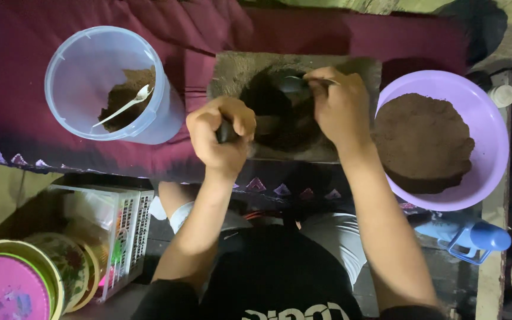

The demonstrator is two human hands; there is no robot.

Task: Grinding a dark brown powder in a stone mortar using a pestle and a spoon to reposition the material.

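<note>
I see clear bucket [111, 86]: brown powder, white spoon [127, 105] | purple basin [445, 139]: brown powder heap | left hand [220, 136] fisted on dark handle | right hand [339, 106] pinching metal spoon [296, 83], long axis left-right, over grey tray [238, 68] mid-cloth

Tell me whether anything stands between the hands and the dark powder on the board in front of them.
Nothing visible does. The left hand is closed on a dark handle right over the dark powder on the board, and the right hand holds a spoon over it. The clear bucket and purple basin stand off to the sides.
</note>
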